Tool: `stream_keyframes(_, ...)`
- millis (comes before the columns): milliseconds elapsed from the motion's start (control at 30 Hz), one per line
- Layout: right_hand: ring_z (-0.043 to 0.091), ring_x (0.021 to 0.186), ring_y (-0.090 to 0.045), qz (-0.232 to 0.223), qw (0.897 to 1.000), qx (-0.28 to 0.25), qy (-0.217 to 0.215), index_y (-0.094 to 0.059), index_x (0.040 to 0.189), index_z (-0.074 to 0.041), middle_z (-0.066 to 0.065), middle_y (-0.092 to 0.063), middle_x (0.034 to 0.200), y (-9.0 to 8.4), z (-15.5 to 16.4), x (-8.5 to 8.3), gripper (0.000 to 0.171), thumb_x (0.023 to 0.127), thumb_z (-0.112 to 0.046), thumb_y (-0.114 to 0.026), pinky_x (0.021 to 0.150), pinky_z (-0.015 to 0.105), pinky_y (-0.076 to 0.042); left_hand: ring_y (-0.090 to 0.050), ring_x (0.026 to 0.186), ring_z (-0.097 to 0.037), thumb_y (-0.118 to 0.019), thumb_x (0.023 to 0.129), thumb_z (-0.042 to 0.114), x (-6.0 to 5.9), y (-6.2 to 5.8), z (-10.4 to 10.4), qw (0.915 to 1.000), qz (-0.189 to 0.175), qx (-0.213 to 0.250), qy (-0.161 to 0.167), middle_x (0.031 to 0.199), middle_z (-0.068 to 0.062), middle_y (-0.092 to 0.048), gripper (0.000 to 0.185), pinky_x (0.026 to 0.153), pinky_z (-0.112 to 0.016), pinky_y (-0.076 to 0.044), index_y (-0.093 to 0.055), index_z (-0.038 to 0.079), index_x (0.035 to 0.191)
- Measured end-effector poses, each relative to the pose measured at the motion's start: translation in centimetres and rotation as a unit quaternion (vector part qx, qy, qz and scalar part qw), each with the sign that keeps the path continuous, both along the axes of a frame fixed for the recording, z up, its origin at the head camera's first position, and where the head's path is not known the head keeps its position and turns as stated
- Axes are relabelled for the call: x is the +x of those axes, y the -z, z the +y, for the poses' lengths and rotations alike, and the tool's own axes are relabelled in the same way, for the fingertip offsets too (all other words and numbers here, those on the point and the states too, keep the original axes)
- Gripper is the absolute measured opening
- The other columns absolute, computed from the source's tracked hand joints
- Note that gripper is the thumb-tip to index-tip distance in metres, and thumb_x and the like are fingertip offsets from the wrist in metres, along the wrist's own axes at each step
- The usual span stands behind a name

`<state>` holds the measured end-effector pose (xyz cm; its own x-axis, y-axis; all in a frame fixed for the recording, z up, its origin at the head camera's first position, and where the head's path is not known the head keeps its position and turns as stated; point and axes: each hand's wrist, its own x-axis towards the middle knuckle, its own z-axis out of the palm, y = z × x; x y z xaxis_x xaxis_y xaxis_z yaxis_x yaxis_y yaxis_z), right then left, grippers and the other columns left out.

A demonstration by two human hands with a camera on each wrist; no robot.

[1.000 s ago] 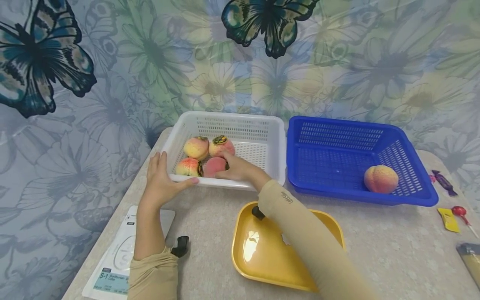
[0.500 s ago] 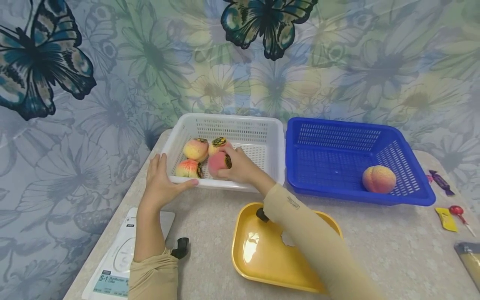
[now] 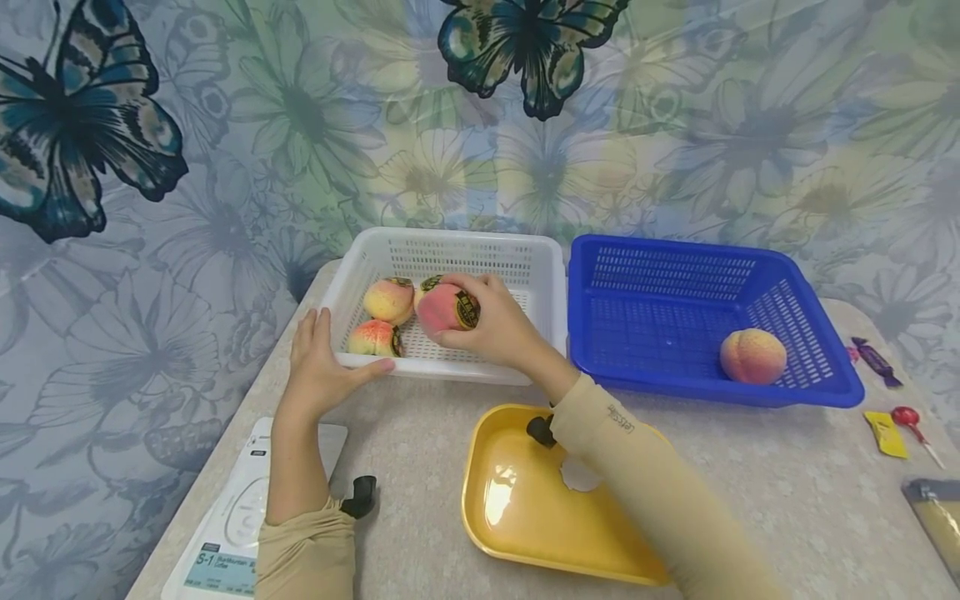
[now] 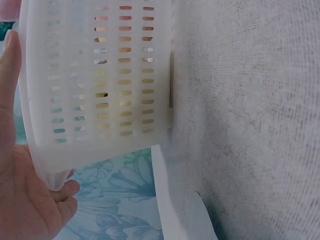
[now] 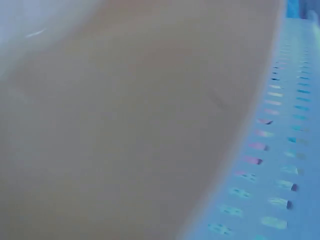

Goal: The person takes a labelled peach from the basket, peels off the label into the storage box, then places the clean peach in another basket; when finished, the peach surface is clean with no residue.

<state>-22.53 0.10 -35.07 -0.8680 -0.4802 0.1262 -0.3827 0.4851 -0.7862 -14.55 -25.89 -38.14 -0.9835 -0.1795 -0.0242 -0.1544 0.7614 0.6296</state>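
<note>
My right hand (image 3: pixel 501 323) grips a pink peach (image 3: pixel 437 312) with a black-and-gold sticker, inside the white basket (image 3: pixel 450 369). Thumb and fingers close around its sides. Left of it lie a yellow-pink peach (image 3: pixel 387 302) and a redder peach (image 3: pixel 372 338); another peach (image 3: pixel 426 288) is mostly hidden behind the held one. At the basket's front left corner, my left hand (image 3: pixel 318 372) holds the rim, thumb along the front edge. In the left wrist view, fingers curl at the corner of the slotted wall (image 4: pixel 90 150). Blurred skin fills most of the right wrist view.
A blue basket (image 3: pixel 652 333) stands right of the white one, with one peach (image 3: pixel 753 357) inside. A yellow tray (image 3: pixel 517 533) lies in front, under my right forearm. A white coffee bag (image 3: pixel 243 500) is at left; a lollipop (image 3: pixel 905 415) and wrapped candies are at right.
My right hand has drawn the pink peach up and to the right, away from the redder peach. My left hand has stayed on the basket corner.
</note>
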Motion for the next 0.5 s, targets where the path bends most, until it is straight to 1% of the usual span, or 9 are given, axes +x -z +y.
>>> stream_keyframes(133, 0.021, 0.094, -0.058, 0.011, 1.0, -0.003, -0.004, -0.052, 0.141, -0.03, 0.009, -0.047, 0.118, -1.0, 0.7, 0.6, 0.071, 0.077, -0.038, -0.083, 0.08, 0.033, -0.055, 0.002, 0.152, -0.046, -0.083, 0.072, 0.057, -0.1, 0.0, -0.1, 1.0, 0.001, 0.0, 0.0, 0.166, -0.022, 0.006, 0.132, 0.115, -0.072, -0.016, 0.001, 0.004, 0.159)
stream_keyframes(267, 0.021, 0.097, -0.057, 0.011, 1.0, -0.011, -0.013, -0.049, 0.142, -0.032, 0.009, -0.046, 0.12, -1.8, 1.5, 1.3, 0.072, 0.079, -0.042, -0.082, 0.081, 0.033, -0.055, 0.001, 0.151, -0.048, -0.082, 0.072, 0.057, -0.1, 0.0, 0.0, 1.0, -0.001, 0.001, 0.001, 0.166, -0.021, 0.007, 0.132, 0.114, -0.073, -0.016, 0.002, 0.004, 0.159)
stream_keyframes(433, 0.021, 0.104, -0.055, 0.021, 0.999, -0.007, -0.026, -0.047, 0.146, -0.029, 0.009, -0.047, 0.129, -2.3, 2.9, 2.0, 0.074, 0.082, -0.044, -0.079, 0.087, 0.036, -0.054, 0.0, 0.15, -0.051, -0.081, 0.074, 0.058, 0.0, 0.0, -0.1, 1.0, -0.004, 0.005, 0.006, 0.165, -0.022, 0.008, 0.131, 0.112, -0.075, -0.017, 0.004, 0.003, 0.159)
stream_keyframes(500, 0.02, 0.107, -0.054, 0.023, 0.999, -0.002, -0.026, -0.046, 0.146, -0.03, 0.008, -0.047, 0.133, -2.4, 3.6, 2.3, 0.073, 0.082, -0.044, -0.079, 0.089, 0.037, -0.054, 0.0, 0.15, -0.05, -0.081, 0.074, 0.057, 0.0, -0.1, 0.0, 0.9999, -0.005, 0.007, 0.007, 0.165, -0.022, 0.008, 0.131, 0.112, -0.074, -0.017, 0.004, 0.004, 0.159)
